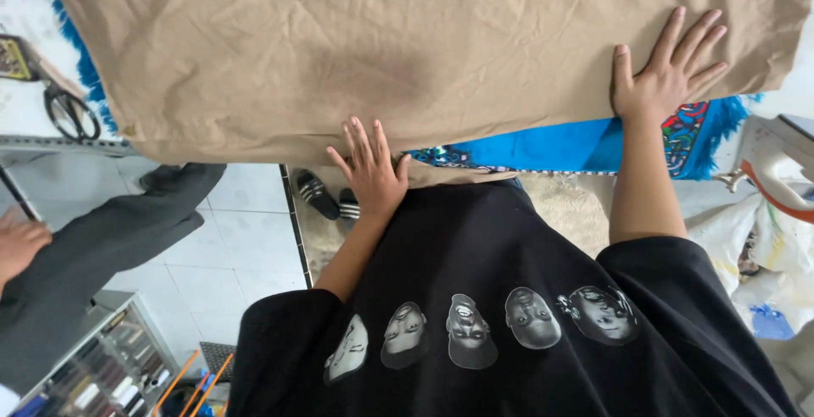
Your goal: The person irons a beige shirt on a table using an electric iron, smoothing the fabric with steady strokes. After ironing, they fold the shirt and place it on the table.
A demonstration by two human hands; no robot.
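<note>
From the head camera I saw a tan cloth (407,52) spread across the worktop, its long axis running from the left edge to the right, its near hem hanging just over the near edge. My left hand (370,171) lay open and flat on that hem, fingers spread, gripping nothing. My right hand (670,74) pressed open-palmed near the cloth's right end, further onto the worktop, well apart from the left. A blue mat (551,146) showed beneath the cloth between the two hands. Scissors (69,112) rested near the worktop's left edge, nearer the left hand. Another person's hand (19,246) sat low at the left.
</note>
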